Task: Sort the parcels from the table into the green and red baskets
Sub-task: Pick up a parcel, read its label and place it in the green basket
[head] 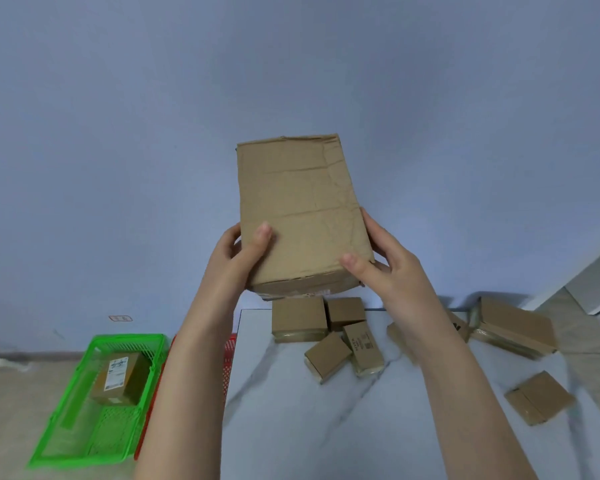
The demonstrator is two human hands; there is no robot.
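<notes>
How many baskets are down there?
2. A green basket stands on the floor left of the table; a red basket sits between them, mostly hidden behind the left forearm.

Head-worn view, forward and down, near table (284, 427)

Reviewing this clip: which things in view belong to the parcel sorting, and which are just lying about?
Job: large parcel gripped by left hand and right hand; small parcels on table; green basket holding labelled parcel; red basket, mostly hidden.
Lying about: small wall plate; floor.
</notes>
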